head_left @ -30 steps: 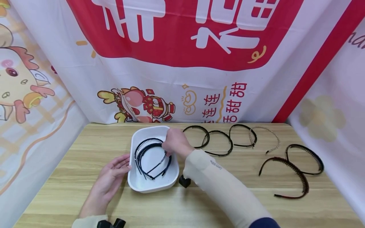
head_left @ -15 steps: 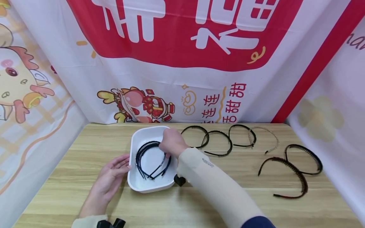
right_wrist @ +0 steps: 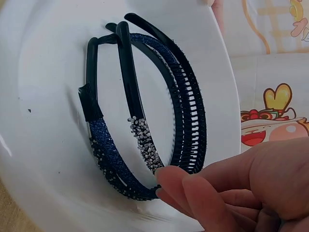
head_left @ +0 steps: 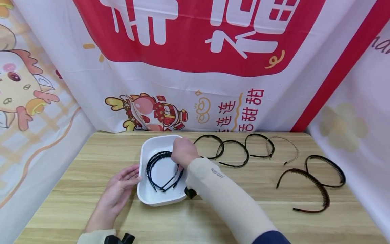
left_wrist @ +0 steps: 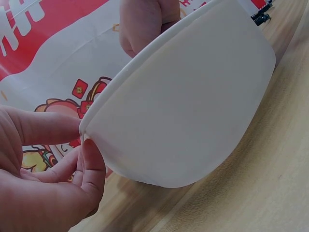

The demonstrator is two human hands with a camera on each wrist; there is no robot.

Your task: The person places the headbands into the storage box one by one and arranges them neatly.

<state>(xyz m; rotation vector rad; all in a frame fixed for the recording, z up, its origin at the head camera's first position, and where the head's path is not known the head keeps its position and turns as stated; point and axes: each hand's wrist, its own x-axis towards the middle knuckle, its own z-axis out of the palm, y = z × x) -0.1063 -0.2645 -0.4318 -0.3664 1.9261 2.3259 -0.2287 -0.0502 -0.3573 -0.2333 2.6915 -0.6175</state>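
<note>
Headbands (right_wrist: 108, 145) lay nested inside the white tub (left_wrist: 178, 106), presumably to save room. The right hand (head_left: 184, 152) pinched them at one side, fingertips nearly together, apparently to keep them aligned; how many it held could not be told. The left hand (head_left: 120, 188) pinched the tub's rim, likely to steady it.
</note>
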